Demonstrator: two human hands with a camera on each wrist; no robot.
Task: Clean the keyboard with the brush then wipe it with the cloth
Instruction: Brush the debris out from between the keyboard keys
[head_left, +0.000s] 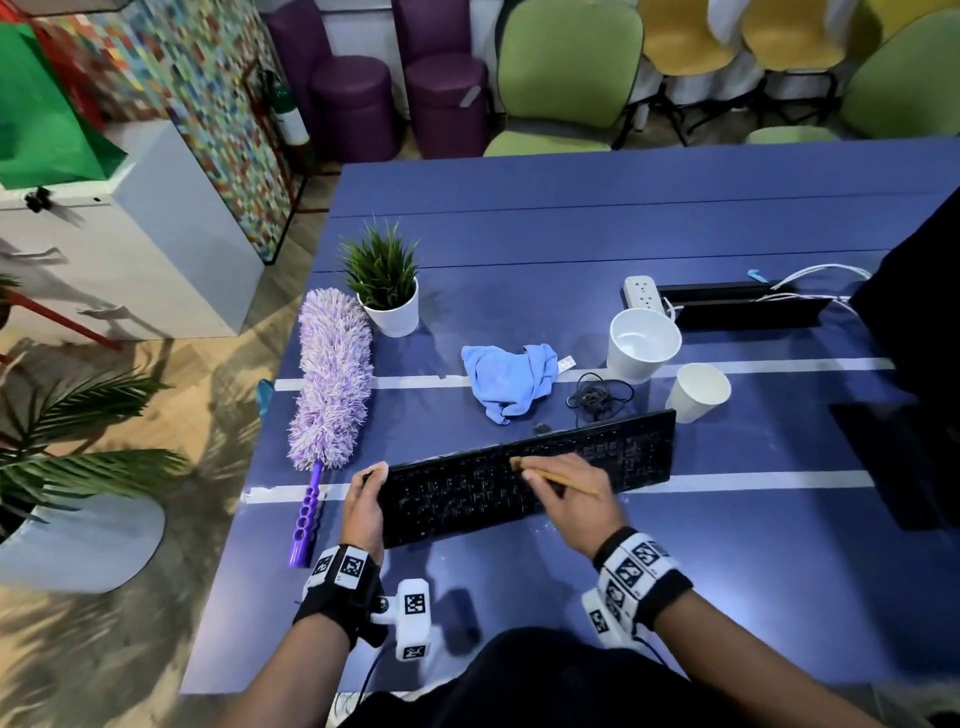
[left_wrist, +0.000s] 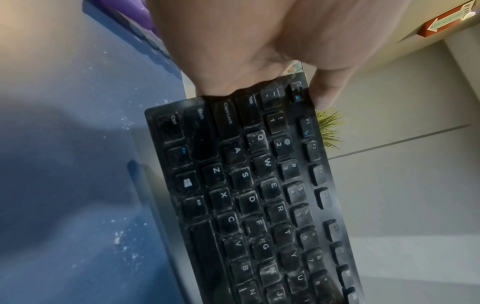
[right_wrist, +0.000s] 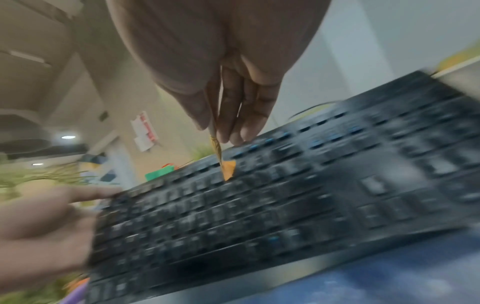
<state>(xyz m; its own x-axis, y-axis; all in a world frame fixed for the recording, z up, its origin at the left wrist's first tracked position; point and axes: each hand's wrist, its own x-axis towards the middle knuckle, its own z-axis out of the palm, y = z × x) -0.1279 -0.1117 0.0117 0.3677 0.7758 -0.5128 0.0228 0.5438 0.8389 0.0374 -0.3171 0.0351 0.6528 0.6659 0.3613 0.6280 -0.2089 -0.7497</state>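
Note:
A dusty black keyboard (head_left: 613, 457) (left_wrist: 254, 201) (right_wrist: 285, 205) is tilted up off the blue table (head_left: 519, 597), its far edge raised. My left hand (head_left: 363, 506) (left_wrist: 259, 51) grips its left end, thumb on the keys and fingers behind. My right hand (head_left: 563, 493) (right_wrist: 228, 98) pinches a thin wooden brush (head_left: 558, 475) (right_wrist: 217, 144). Its orange bristle tip (right_wrist: 228, 169) touches the upper key rows near the middle. A crumpled light blue cloth (head_left: 511, 379) lies on the table beyond the keyboard.
A purple fluffy duster (head_left: 332, 379) lies left of the keyboard, a potted plant (head_left: 387, 291) behind it. Two white cups (head_left: 641, 343) (head_left: 698, 389), a coiled black cable (head_left: 597, 395) and a power strip (head_left: 644, 293) sit at the back right. White dust specks dot the table (left_wrist: 122, 242).

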